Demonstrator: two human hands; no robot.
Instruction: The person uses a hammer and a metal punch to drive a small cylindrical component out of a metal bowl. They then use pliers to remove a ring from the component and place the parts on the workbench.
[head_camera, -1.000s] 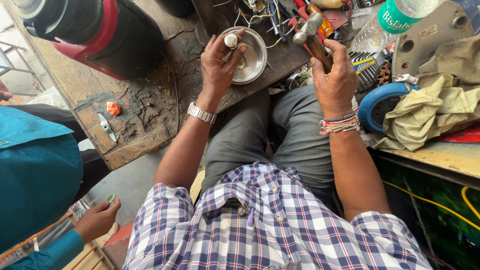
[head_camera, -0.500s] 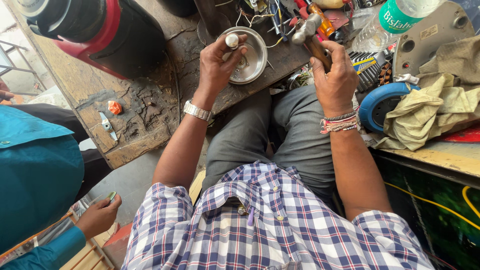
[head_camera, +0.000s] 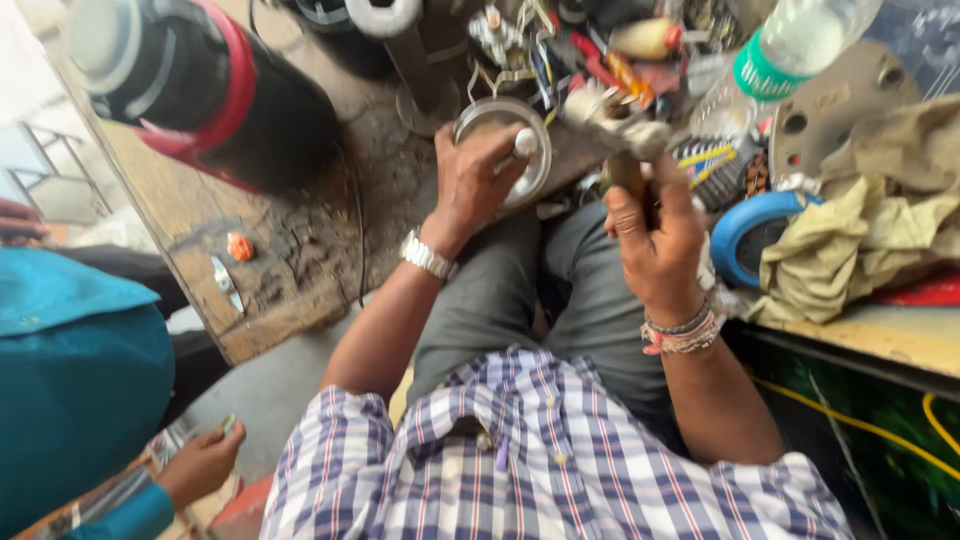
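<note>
**Two hands working over a cluttered wooden bench**

A person in a checked shirt is sitting and looking down at their own hands. The left hand (head_camera: 470, 185), wearing a metal wristwatch, is reaching forward with its fingers (head_camera: 500, 165) curled together around a small, pale, rounded piece (head_camera: 525, 142). That piece is sitting at the fingertips, directly over a shallow round metal dish (head_camera: 505, 150) with a shiny rim. The dish is resting on the worn, stained wooden bench (head_camera: 300, 250), partly under the left fingers.

The right hand (head_camera: 655, 235), with beaded bracelets at the wrist, is closing its fingers tightly around a dark straight handle. Above those fingers the handle is ending in a blurred, pale metal tool head (head_camera: 610, 112), just to the right of the dish; its exact shape cannot be told.

Beyond the fingers, tangled wires and small tools are lying in a heap. Right of the right hand are a blue ring-shaped object (head_camera: 750, 235) and a crumpled tan cloth (head_camera: 860, 240). Far left of the left hand is a large black and red cylinder (head_camera: 200, 90). Another person's hand (head_camera: 205, 465), in a teal sleeve, is showing at the lower left.
</note>
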